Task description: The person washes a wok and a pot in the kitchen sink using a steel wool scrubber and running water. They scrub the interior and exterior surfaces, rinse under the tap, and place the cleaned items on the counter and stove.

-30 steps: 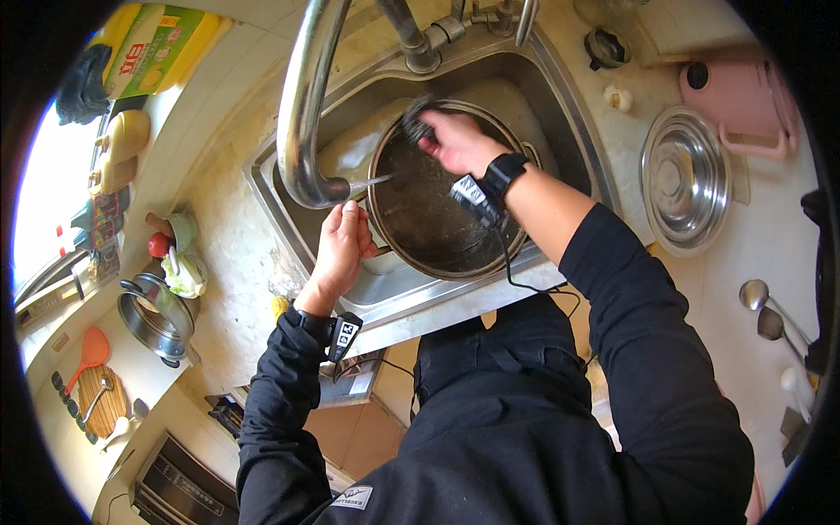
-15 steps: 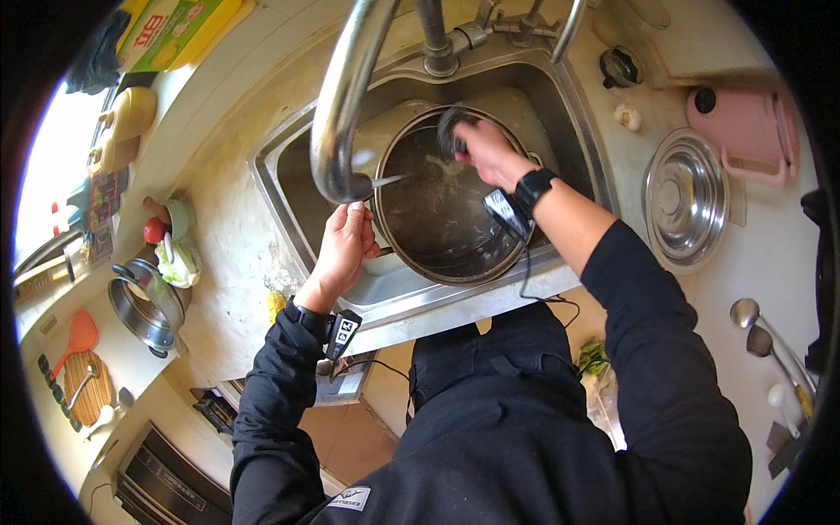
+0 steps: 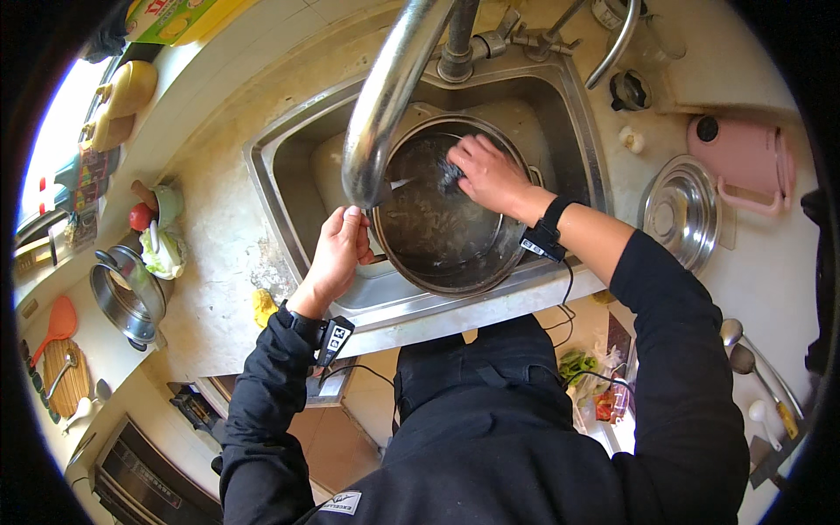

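Observation:
A large round metal pot (image 3: 407, 280) sits in the steel sink (image 3: 289, 175), with murky water in its bottom. My left hand (image 3: 339, 254) is closed at the pot's left side, its fingers curled round the handle and the thumb on top. Inside the pot, my right hand (image 3: 490, 179) grips a dark scourer (image 3: 451, 175) against the inner far wall; the fingers cover much of it. The curved faucet spout (image 3: 385, 114) hangs over the pot's left rim, and a thin stream of water (image 3: 400, 184) runs from it into the pot.
To the right lie a steel basin (image 3: 682, 214), a garlic bulb (image 3: 630, 137), a pink appliance (image 3: 739, 162) and several ladles and spoons (image 3: 744, 359). Leftward are a lidded pot (image 3: 127, 297), a cabbage (image 3: 164, 254) and a yellow item (image 3: 263, 308) by the counter edge.
My right hand has moved slightly right and nearer with the scourer, now lower inside the pot. My left hand keeps its place on the handle. The whole view has shifted a little.

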### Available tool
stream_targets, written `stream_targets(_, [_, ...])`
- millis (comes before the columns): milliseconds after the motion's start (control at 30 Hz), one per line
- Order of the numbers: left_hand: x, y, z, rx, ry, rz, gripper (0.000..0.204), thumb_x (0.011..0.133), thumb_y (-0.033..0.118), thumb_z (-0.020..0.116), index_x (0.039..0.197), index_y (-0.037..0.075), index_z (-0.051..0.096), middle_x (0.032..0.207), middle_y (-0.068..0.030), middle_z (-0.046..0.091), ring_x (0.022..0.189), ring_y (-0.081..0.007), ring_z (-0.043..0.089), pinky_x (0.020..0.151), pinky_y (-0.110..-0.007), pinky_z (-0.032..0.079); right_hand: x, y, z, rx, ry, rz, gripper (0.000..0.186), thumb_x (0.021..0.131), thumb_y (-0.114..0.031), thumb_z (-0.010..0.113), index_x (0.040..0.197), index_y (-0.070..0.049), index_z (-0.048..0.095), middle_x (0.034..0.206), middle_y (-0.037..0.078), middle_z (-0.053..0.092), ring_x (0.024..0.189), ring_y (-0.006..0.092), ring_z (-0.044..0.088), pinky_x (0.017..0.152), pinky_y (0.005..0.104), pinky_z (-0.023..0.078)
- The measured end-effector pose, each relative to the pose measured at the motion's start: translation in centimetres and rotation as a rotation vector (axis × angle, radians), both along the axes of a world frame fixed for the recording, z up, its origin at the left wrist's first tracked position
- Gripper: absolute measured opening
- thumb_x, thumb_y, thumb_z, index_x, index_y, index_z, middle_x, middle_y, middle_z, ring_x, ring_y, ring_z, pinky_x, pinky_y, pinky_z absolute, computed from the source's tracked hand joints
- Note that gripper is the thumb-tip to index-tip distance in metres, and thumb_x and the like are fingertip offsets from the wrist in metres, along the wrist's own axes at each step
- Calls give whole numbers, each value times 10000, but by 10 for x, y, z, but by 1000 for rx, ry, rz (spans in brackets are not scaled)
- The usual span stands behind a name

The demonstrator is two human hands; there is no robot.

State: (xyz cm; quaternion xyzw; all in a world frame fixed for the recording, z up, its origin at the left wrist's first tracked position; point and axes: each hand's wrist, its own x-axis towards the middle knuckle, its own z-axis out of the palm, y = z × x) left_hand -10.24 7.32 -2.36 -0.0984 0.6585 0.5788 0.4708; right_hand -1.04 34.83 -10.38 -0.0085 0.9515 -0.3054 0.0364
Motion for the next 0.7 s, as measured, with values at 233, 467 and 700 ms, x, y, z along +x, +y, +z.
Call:
stream_targets(233, [-1,4,2,-30,21,-23,269,1071,319,430,945,88,484,614,57,292,500,-69,265,483,-251,301,-34,29,14,330,148,85,211,838,-76,563,1049,-93,567,1133,91,514,1110,314,509,776,427,577])
stream_targets(467, [3,2,2,6,-11,-17,277,1074,325,419,946,87,476,611,63,292,499,-67,264,481,-247,299,68,35,0,183,-330,-175,240,814,-62,584,1049,-16,599,1117,213,564,1063,406,584,889,499,510])
stream_targets(700, [1,5,4,-20,38,-35,305,1078,315,410,957,45,484,584,35,332,489,-83,292,482,-270,357,-12,45,1,234,284,-60,170,836,-66,559,1005,-62,578,1098,132,547,1118,332,528,829,440,548])
